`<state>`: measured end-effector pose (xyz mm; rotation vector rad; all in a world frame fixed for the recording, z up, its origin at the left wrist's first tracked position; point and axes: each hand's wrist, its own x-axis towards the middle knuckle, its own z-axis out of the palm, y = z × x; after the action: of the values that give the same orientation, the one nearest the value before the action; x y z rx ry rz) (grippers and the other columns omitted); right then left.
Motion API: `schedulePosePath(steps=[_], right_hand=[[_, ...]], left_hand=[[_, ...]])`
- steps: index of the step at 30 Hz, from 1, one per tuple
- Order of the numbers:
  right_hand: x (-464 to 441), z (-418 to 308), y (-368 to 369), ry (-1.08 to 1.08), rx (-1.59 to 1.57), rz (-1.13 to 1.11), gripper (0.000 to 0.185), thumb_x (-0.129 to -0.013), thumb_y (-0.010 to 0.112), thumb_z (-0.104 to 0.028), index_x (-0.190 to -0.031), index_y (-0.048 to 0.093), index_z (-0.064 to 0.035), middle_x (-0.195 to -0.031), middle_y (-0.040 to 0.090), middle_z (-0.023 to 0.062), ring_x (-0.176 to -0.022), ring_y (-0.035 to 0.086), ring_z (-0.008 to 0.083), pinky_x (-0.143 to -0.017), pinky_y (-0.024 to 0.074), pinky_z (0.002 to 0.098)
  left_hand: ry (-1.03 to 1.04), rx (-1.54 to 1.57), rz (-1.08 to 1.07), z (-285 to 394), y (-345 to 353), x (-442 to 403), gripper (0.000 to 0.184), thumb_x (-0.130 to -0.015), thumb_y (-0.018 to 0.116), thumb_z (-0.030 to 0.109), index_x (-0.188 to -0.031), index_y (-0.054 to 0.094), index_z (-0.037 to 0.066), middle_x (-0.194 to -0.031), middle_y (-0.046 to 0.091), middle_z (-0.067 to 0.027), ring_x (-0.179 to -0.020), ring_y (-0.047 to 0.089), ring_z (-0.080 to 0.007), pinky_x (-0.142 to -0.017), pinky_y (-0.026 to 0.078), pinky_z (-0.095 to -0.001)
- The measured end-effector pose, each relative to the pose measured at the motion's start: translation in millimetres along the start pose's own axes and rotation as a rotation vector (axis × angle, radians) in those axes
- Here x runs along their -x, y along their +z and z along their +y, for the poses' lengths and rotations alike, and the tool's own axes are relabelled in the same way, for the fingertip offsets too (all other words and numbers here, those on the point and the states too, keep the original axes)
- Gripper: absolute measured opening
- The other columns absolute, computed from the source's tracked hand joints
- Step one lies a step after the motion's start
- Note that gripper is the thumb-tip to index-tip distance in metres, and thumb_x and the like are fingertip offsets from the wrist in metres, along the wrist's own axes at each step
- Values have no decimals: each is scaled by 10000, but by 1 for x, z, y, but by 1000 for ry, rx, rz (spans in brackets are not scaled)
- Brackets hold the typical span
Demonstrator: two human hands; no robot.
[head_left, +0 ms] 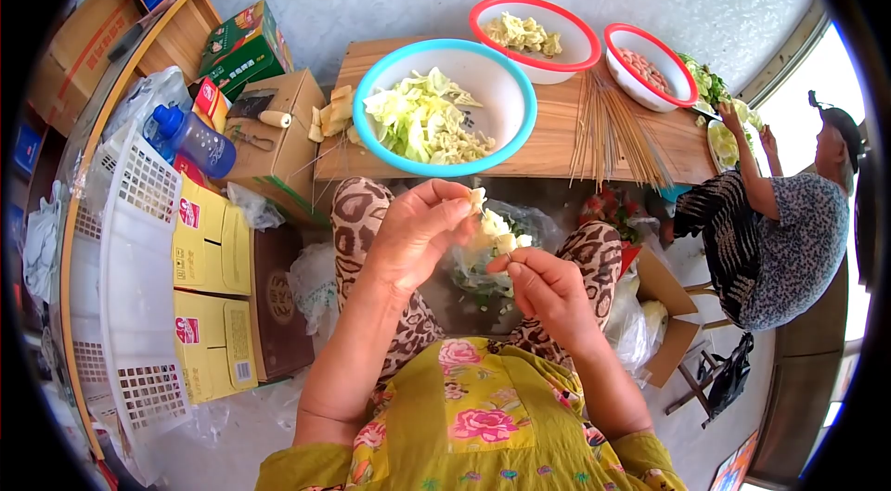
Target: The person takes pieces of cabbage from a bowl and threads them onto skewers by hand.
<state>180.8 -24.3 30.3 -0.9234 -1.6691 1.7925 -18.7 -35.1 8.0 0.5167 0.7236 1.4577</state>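
Note:
My left hand (pixel 422 236) is closed in a pinch on a pale piece of cabbage (pixel 476 198) at the upper end of a skewer. Lower down, several pale yellow-white pieces (pixel 501 233) sit bunched along that skewer. Thumb and fingers of my right hand (pixel 549 294) are closed around the skewer's lower end; the stick itself is mostly hidden. Just beyond my hands, a blue-rimmed bowl (pixel 516 134) on the wooden table holds chopped cabbage (pixel 418 120). To its right lies a fan of bare bamboo skewers (pixel 613 134).
Two red-rimmed bowls stand farther back, one with pale pieces (pixel 522 34), one with pinkish pieces (pixel 642 71). Left are a cardboard box (pixel 288 138), a blue bottle (pixel 200 143) and a white plastic rack (pixel 139 287). Another person (pixel 780 222) sits at the table's right end, hands raised near greens.

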Motion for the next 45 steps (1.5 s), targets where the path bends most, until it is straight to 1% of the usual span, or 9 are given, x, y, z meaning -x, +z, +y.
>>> schedulePosePath(steps=[2, 6, 11, 15, 17, 25, 28, 36, 45], right_hand=[[0, 0, 0, -33, 133, 41, 189, -949, 480, -124, -988, 628, -11, -555, 434, -47, -493, 370, 34, -453, 284, 200], [-3, -3, -5, 40, -88, -20, 218, -956, 472, -153, -999, 631, -11, -550, 416, -48, -493, 363, 25, -461, 277, 189], [-5, -3, -11, 73, -213, -68, 259, -964, 470, -193, -1007, 613, 18, -525, 404, -52, -454, 321, 32, -447, 254, 182], [-7, 5, -17, 120, -384, -139, 271, -964, 469, -205, -1019, 605, 23, -530, 419, -47, -452, 326, 36, -454, 259, 185], [-6, 5, -19, 127, -436, -161, 276, -964, 468, -211, -1027, 601, 24, -532, 425, -46, -453, 330, 37, -454, 262, 186], [2, 6, -20, 142, -83, -51, 196, -937, 518, -129, -1056, 618, -11, -626, 513, -28, -562, 463, 35, -493, 339, 189], [4, 13, -22, 58, -8, -3, 191, -936, 510, -120, -1054, 619, -16, -619, 494, -33, -549, 445, 34, -482, 327, 187], [6, 7, -24, 124, -144, -11, 185, -937, 498, -111, -1035, 622, -15, -591, 450, -51, -510, 384, 27, -469, 288, 180], [10, 11, -25, 144, -151, -22, 196, -940, 496, -124, -1037, 625, -14, -574, 438, -57, -503, 362, 20, -463, 259, 178]], left_hand=[[-17, -37, 6, 0, 2, 0, 123, -835, 646, 75, -942, 591, 47, -797, 595, -37, -687, 550, -127, -602, 444, -241], [5, -136, -4, 4, 3, 1, 143, -838, 653, 106, -951, 593, 42, -818, 598, -30, -704, 559, -116, -589, 444, -238], [191, -367, -109, 6, 14, 0, 298, -834, 679, 186, -1062, 591, 14, -1015, 616, -64, -868, 601, -133, -788, 471, -260], [53, -319, -256, 1, 5, -5, 327, -837, 680, 199, -1085, 589, 8, -1089, 604, -82, -913, 597, -140, -871, 448, -275], [69, -352, -286, -5, -3, -9, 304, -849, 668, 192, -1070, 595, -4, -1048, 617, -76, -904, 595, -125, -833, 460, -258], [54, -324, -115, -13, -12, -16, 271, -874, 639, 196, -1036, 610, -19, -936, 634, -69, -788, 590, -103, -679, 473, -222], [54, -270, -74, -12, -15, -17, 270, -885, 624, 211, -1033, 612, -14, -946, 637, -83, -766, 587, -100, -643, 469, -216], [92, -252, -107, -13, -8, -18, 242, -899, 602, 218, -1031, 618, 15, -1021, 649, -142, -758, 578, -79, -616, 455, -200], [19, -268, -126, -14, -14, -14, 234, -879, 629, 173, -1008, 624, -22, -849, 634, -51, -718, 595, -88, -605, 472, -193]])
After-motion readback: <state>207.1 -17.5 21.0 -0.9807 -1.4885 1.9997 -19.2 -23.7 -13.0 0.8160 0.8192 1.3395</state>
